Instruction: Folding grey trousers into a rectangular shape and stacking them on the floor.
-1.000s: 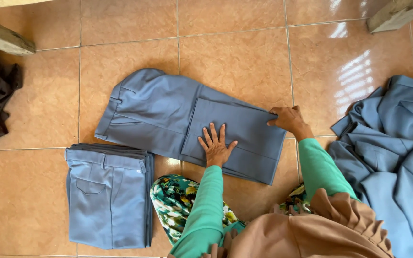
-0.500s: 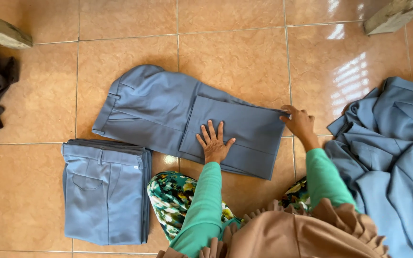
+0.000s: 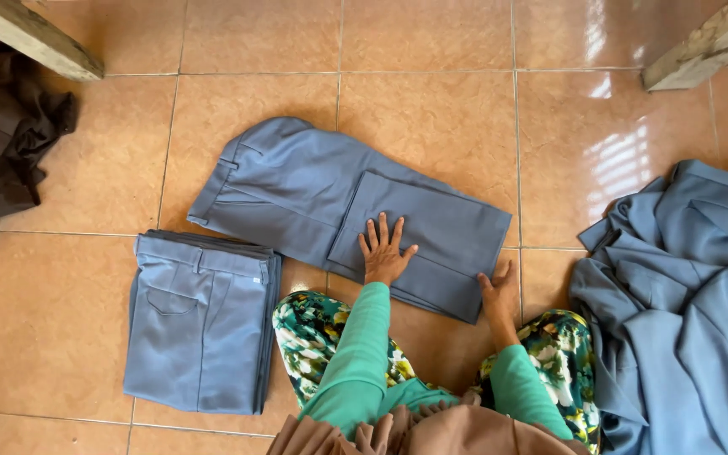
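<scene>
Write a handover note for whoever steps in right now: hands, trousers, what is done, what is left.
Left hand: flat, fingers spread, pressing the folded-over leg of the trousers on the floor.
Right hand: at the near right corner of the fold, no clear grip.
Done: legs folded once over the seat; a folded stack lies to the left.
Left: these trousers are longer than the stack, so likely one more fold; a loose pile of the same blue cloth waits on the right.
</scene>
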